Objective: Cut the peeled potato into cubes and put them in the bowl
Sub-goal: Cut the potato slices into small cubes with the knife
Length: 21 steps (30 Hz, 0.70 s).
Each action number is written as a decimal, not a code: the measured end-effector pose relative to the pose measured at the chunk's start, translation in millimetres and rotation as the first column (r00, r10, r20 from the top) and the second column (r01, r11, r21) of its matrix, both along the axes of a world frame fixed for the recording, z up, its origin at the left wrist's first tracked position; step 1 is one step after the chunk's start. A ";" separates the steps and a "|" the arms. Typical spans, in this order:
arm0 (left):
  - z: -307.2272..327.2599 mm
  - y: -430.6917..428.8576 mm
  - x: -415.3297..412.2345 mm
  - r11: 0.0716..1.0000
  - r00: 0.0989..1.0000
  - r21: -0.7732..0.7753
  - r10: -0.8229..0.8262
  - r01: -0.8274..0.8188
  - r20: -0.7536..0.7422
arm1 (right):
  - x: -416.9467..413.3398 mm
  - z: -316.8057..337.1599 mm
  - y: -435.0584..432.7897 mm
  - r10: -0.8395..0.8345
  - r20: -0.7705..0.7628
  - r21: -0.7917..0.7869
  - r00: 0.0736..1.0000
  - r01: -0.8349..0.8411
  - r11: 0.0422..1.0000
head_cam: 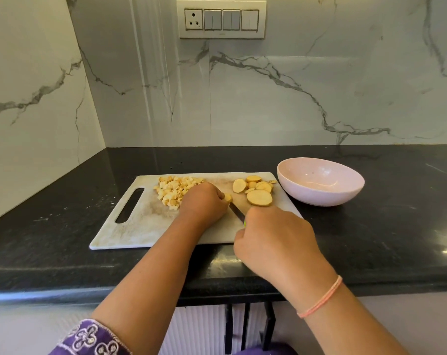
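The left hand (204, 198) curls over a potato piece (227, 197) at mid-board (140, 226), pinning it for the knife (236, 211) gripped by the right hand (273, 239). Cubes (173, 189) are parked at 11 o'clock and slices (258, 190) at 2. The bowl (309, 197) stands at 3, probably for easy scooping.

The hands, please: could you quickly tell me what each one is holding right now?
Left hand: pinches a potato piece on the cutting board.
Right hand: grips the knife.
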<state>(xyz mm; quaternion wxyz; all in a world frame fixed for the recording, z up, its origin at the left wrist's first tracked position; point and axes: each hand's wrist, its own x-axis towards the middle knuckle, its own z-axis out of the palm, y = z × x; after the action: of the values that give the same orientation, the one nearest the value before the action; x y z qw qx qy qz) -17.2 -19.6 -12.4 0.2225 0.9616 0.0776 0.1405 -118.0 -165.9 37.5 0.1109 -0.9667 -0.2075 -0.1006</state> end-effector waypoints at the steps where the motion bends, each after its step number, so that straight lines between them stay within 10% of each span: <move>1: -0.2 2.2 -0.4 1.000 1.000 0.001 -0.008 0.008 -0.009 | 0.4 -0.3 -1.4 -0.013 -0.006 0.021 1.000 0.013 1.000; 21: -6.9 12.4 5.8 0.995 0.998 -0.102 -0.003 0.010 0.068 | 34.1 1.4 20.4 -0.038 -0.022 -0.010 0.999 0.038 0.999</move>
<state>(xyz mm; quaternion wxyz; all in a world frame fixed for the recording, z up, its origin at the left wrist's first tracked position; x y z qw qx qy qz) -11.4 -7.2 -19.3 0.2741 0.9440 0.0740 0.1680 -83.9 -145.5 38.9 0.1066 -0.9720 -0.1883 -0.0912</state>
